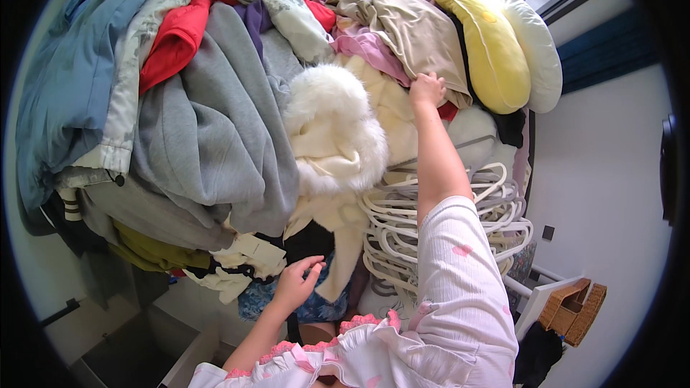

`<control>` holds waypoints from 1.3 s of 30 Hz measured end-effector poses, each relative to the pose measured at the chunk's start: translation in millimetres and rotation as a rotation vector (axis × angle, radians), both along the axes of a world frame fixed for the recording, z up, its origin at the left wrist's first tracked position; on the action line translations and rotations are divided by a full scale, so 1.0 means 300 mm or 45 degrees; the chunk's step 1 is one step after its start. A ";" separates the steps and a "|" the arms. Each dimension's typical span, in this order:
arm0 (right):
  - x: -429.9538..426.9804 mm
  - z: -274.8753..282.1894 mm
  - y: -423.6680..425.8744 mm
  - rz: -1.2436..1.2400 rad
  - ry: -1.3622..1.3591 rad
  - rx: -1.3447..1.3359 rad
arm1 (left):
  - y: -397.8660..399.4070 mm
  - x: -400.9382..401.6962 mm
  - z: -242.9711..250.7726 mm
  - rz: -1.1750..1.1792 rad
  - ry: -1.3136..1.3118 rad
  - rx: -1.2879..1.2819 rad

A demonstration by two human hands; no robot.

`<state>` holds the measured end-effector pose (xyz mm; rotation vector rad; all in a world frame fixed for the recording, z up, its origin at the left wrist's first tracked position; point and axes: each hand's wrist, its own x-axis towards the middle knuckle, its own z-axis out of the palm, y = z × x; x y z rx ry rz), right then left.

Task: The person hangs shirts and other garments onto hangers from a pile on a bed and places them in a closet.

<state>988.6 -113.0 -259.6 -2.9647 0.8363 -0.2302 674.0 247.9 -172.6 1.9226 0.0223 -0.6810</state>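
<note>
A large pile of clothes lies before me. My right hand (427, 89) reaches to the far side and grips the lower edge of a beige garment (415, 27), beside a pink cloth (372, 54). My left hand (298, 282) is near me with its fingers apart and nothing in them, close to a cream garment bearing a tag (259, 250). Between the hands lies a cream garment with a white fur-trimmed hood (331, 134). Grey sweatshirt fabric (215, 118) spreads to its left. A stack of white and grey hangers (391, 231) lies partly under my right arm.
A yellow pillow (485, 43) and a white pillow (539, 59) rest at the far right. A blue padded jacket (70, 102) and a red garment (175, 46) lie at the left. Wicker baskets (571, 307) stand at the lower right, near the white wall (598, 172).
</note>
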 end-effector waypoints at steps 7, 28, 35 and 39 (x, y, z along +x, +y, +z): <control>-0.070 0.211 -0.053 0.403 -0.978 0.503 | 0.009 0.058 0.039 0.109 -0.004 -0.103; -1.405 1.411 0.715 0.892 -0.400 1.820 | -0.035 -0.147 0.939 -0.277 -0.857 -0.609; -1.494 1.293 0.685 0.599 -0.525 1.273 | 0.114 -0.154 0.942 -0.267 0.050 -0.743; -1.539 0.995 0.631 0.528 -0.420 1.225 | 0.119 -0.166 0.862 -0.109 0.428 -0.979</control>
